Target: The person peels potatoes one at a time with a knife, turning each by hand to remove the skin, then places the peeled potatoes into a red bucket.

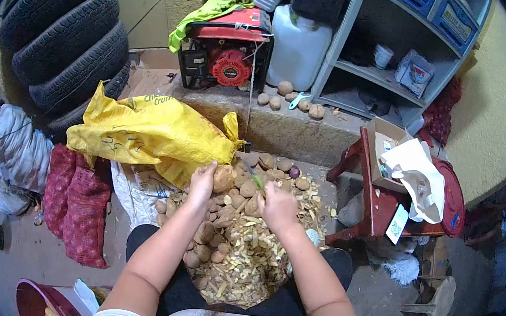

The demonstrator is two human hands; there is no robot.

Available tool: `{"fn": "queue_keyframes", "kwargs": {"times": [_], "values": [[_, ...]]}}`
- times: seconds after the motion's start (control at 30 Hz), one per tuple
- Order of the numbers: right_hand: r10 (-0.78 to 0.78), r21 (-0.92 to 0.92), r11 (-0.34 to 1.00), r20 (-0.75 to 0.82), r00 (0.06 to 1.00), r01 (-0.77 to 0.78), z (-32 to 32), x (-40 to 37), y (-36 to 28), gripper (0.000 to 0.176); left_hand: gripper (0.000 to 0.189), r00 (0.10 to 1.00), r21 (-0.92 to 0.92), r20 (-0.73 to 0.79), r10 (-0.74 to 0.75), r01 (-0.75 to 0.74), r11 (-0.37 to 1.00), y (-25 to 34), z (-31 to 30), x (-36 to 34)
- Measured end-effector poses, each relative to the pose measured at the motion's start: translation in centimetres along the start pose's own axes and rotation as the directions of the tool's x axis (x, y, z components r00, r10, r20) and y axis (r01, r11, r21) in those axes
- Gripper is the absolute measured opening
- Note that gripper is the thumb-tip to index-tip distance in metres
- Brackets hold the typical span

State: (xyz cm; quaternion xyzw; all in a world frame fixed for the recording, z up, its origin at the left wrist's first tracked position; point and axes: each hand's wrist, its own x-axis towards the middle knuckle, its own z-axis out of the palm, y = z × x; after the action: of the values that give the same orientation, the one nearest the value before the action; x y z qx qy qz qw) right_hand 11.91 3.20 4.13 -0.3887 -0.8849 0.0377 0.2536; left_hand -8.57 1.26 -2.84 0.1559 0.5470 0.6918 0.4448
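Observation:
My left hand (202, 183) is closed round the side of a large brown potato (223, 178), held over the pile. My right hand (277, 206) grips a green-handled knife (256, 180), its blade pointing up and left toward the potato without a clear sign of contact. Under both hands lies a heap of unpeeled potatoes (204, 233), with a purple onion (294, 172) at its far edge. Pale peelings (246, 264) cover the ground between my knees.
A yellow sack (149, 129) lies beyond my left hand, near red mesh bags (84, 219). A maroon bucket (45, 303) stands lower left. On the right is a red stool (380, 205) bearing a box. A generator (225, 53), jerrycan (298, 50) and shelf (376, 78) stand behind.

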Motion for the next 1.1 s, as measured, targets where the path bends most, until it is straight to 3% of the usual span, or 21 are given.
{"fn": "queue_keyframes", "kwargs": {"times": [0.07,0.3,0.37,0.5,0.57,0.7,0.77,0.8,0.87,0.93,1.0,1.07,1.1], "values": [[-0.044,-0.018,0.999,-0.012,0.999,0.044,0.8,-0.4,-0.2,0.019,0.028,0.996,0.025,-0.093,0.008,-0.005,1.0,-0.6,-0.7,0.9],[-0.129,-0.162,0.981,-0.127,0.984,0.107,2.4,-1.1,-1.6,0.02,0.027,0.993,0.157,-0.118,0.022,-0.003,0.988,-1.1,-0.7,0.8],[-0.13,-0.207,0.973,-0.099,0.987,0.107,2.4,-1.2,-1.7,0.024,0.03,0.992,-0.059,-0.095,-0.079,0.074,0.996,2.1,1.8,-2.6],[-0.126,-0.215,0.971,-0.094,0.988,0.104,2.7,-1.2,-1.6,0.025,0.028,0.993,-0.02,-0.092,-0.079,0.077,0.997,2.1,2.1,-2.9],[-0.168,-0.183,0.974,-0.172,0.971,0.136,2.6,-1.2,-1.5,0.025,0.027,0.993,0.088,-0.112,0.039,-0.03,0.996,0.8,1.3,-1.5],[-0.164,-0.196,0.972,-0.183,0.969,0.128,2.9,-1.2,-1.3,0.02,0.026,0.997,-0.058,-0.07,-0.034,0.03,0.998,1.5,2.2,-2.8],[-0.024,-0.212,0.977,-0.017,1.0,0.02,4.0,-1.2,-0.4,0.014,0.026,0.992,0.13,-0.081,0.092,-0.081,0.988,1.7,2.7,-3.4],[-0.02,-0.211,0.977,-0.021,1.0,0.015,4.7,-1.3,0.3,0.014,0.026,0.993,0.134,-0.076,0.094,-0.084,0.987,1.9,2.9,-3.8],[0.201,-0.126,0.977,0.242,0.949,-0.174,5.8,-1.4,1.4,0.013,0.026,0.991,0.126,-0.017,0.13,-0.127,0.984,2.4,3.2,-4.2],[0.221,-0.096,0.974,0.243,0.944,-0.203,3.5,-0.5,0.7,0.016,0.024,0.997,0.062,-0.021,0.076,-0.075,0.995,3.0,3.0,-4.2],[0.358,0.05,0.926,0.191,0.914,-0.373,1.4,0.4,-0.1,0.025,0.021,0.986,-0.119,0.035,-0.165,0.168,0.979,4.4,3.0,-4.7],[0.407,0.099,0.889,0.278,0.87,-0.447,1.8,0.9,0.8,0.032,0.021,0.972,-0.201,0.113,-0.206,0.225,0.953,4.6,2.6,-4.4],[0.423,0.273,0.807,0.349,0.836,-0.523,2.5,1.0,1.4,0.033,0.024,0.931,-0.254,0.219,-0.291,0.342,0.905,4.8,2.4,-4.3]]}}
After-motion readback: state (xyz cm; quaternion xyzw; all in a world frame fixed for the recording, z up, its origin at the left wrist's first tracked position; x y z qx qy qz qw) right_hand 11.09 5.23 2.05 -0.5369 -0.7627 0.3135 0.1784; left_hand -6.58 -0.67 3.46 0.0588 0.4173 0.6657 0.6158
